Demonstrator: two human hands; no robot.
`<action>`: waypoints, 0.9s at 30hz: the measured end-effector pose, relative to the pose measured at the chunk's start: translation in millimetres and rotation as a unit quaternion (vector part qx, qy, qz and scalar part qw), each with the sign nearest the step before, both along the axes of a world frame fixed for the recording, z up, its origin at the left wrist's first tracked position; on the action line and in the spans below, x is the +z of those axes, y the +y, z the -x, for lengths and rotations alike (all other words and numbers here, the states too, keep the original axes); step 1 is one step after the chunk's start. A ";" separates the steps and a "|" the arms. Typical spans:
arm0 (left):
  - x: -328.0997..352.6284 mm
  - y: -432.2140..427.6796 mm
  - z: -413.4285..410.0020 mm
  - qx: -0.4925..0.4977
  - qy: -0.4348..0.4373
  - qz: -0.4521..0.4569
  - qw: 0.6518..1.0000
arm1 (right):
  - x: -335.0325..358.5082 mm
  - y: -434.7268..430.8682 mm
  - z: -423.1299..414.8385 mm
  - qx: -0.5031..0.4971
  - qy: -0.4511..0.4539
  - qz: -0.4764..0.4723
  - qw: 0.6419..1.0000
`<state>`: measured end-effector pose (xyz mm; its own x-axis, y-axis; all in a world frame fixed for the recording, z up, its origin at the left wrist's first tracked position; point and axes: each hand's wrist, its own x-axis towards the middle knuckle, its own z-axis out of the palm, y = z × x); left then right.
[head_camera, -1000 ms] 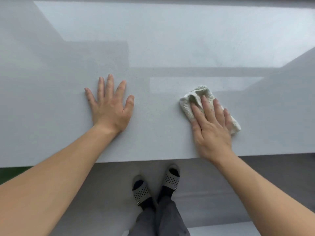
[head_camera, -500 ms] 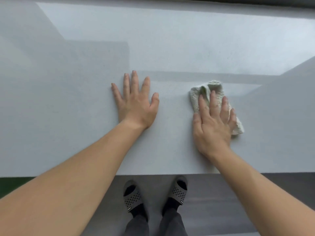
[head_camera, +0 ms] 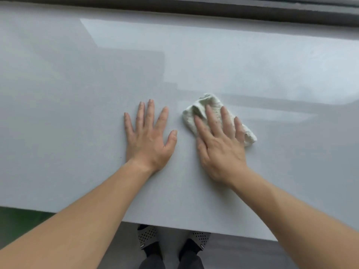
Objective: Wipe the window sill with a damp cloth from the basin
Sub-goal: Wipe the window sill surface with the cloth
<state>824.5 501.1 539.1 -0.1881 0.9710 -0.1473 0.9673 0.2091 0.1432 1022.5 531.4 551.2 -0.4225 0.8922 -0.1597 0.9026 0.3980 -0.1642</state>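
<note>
Under spread fingers (head_camera: 212, 119) of the right hand (head_camera: 221, 152), three o'clock from the splayed left hand (head_camera: 149, 140), the cloth (head_camera: 195, 112) could be bunched, patches missed.

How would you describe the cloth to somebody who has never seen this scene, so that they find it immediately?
A wide pale grey window sill fills the view, with two hands flat on it. The cloth is the small crumpled whitish rag under the fingers of the right hand. Nothing else on the smooth sill is wrinkled; the left hand covers nothing.
</note>
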 end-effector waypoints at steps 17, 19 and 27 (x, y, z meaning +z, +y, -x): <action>16.8 45.7 11.5 0.033 -0.059 -0.092 0.993 | 3.0 133.8 -26.8 0.113 -0.002 0.004 0.994; 20.2 86.8 17.4 0.028 -0.090 -0.084 0.992 | 1.9 175.5 -27.6 0.015 -0.001 -0.008 1.000; 1.9 145.9 -2.5 0.025 -0.038 -0.010 0.999 | 0.0 176.8 13.8 -0.016 0.017 -0.002 1.000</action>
